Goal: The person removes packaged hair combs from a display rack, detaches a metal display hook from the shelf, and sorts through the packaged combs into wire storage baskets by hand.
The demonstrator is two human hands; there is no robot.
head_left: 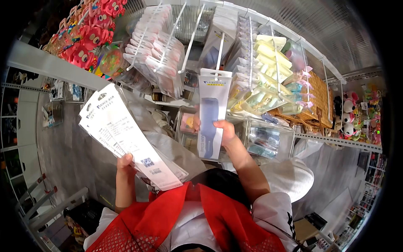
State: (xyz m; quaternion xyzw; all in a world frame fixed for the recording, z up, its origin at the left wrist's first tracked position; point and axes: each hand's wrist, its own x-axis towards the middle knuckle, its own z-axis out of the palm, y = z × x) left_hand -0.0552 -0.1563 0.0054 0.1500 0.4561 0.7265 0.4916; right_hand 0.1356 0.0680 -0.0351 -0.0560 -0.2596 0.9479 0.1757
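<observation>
My left hand grips a fanned stack of long white comb packages, backs up, with printed text and a square code. Its thumb lies on their left edge. In my right hand is a single package with a blue comb, upright, front towards me, thumb on its right edge. The top of this package is at the tip of a white display hook; whether the hook passes through its hole I cannot tell. More comb packages hang further back on that hook.
Pink-edged packs hang left of the hook, yellow packs right. Below are clear bins with small goods. A wicker basket stands at the right, red character items hang upper left, and a metal rail crosses the left.
</observation>
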